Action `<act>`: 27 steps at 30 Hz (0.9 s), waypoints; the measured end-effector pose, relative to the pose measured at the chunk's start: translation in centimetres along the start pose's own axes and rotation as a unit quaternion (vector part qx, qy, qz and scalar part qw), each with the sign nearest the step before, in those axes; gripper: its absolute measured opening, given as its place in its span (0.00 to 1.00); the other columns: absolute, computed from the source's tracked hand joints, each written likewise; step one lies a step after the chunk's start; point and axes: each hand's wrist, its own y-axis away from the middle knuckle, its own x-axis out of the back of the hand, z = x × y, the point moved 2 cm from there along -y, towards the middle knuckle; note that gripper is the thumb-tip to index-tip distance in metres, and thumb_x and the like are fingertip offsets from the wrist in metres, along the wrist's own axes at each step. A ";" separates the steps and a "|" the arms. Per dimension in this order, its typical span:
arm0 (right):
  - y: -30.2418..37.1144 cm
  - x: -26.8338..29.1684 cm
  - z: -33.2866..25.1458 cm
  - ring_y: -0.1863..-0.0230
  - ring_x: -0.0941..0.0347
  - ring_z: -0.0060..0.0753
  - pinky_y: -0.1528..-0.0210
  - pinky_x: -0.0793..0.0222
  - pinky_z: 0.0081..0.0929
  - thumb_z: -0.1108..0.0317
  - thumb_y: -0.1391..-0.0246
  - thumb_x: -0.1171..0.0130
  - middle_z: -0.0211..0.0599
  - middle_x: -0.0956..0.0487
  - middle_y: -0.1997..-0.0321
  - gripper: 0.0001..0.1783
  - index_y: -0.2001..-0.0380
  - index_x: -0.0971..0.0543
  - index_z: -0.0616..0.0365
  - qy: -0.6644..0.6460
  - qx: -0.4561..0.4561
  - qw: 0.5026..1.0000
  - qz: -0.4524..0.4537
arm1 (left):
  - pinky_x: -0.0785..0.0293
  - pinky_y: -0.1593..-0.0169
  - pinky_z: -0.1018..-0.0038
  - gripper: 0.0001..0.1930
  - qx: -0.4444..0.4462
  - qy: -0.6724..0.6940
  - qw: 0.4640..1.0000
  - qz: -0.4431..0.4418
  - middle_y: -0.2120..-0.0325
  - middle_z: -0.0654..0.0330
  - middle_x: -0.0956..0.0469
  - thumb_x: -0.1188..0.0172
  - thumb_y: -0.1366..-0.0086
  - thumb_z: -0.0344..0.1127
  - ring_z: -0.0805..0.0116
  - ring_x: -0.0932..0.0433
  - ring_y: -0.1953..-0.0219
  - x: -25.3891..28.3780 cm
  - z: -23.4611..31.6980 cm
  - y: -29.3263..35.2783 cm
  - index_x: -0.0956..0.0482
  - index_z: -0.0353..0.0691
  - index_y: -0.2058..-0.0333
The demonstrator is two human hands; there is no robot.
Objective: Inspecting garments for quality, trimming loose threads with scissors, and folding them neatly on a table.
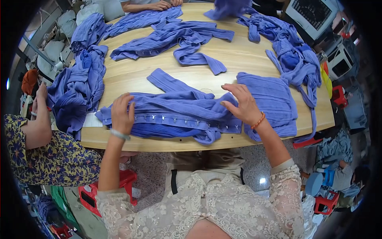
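A purple-blue ribbed knit garment lies lengthwise across the table in front of me. Small shiny metal fasteners run in a row along its near band, and one sleeve stretches away toward the far left. My left hand is at its left end, fingers extended and thumb apart, seemingly touching the knit. Over its right end, my right hand has thumb and forefinger spread, with nothing visible between them. Next to that hand is a flat folded stack of the same knit.
More purple garments lie mid-table, in a left pile and along the right edge. A person in a floral dress sits left; another person's hands work at the far edge. Red stools stand below the table.
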 end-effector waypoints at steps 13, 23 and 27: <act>3.6 0.3 -1.7 0.62 0.24 0.42 0.61 0.27 0.33 0.68 0.52 0.39 0.40 0.23 0.63 0.12 0.62 0.24 0.56 -0.079 -0.093 0.971 -0.204 | 0.26 0.61 0.64 0.21 0.125 0.165 0.914 -0.350 0.72 0.48 0.21 0.31 0.57 0.36 0.54 0.22 0.69 1.2 0.0 0.8 0.22 0.34 0.63; 4.5 -0.2 -2.4 0.63 0.24 0.45 0.64 0.26 0.35 0.61 0.51 0.36 0.37 0.25 0.59 0.18 0.55 0.24 0.50 -0.012 -0.033 0.995 -0.096 | 0.27 0.65 0.64 0.16 0.091 0.183 0.942 -0.267 0.78 0.51 0.21 0.31 0.49 0.40 0.53 0.25 0.72 -4.8 7.8 -2.5 0.21 0.34 0.68; 6.2 0.8 -2.6 0.66 0.23 0.43 0.67 0.25 0.33 0.58 0.52 0.34 0.37 0.26 0.59 0.22 0.54 0.24 0.49 0.006 -0.028 0.999 -0.040 | 0.29 0.62 0.59 0.08 0.041 0.137 0.951 -0.274 0.74 0.45 0.23 0.37 0.46 0.33 0.45 0.25 0.68 -5.7 9.0 -2.1 0.23 0.35 0.69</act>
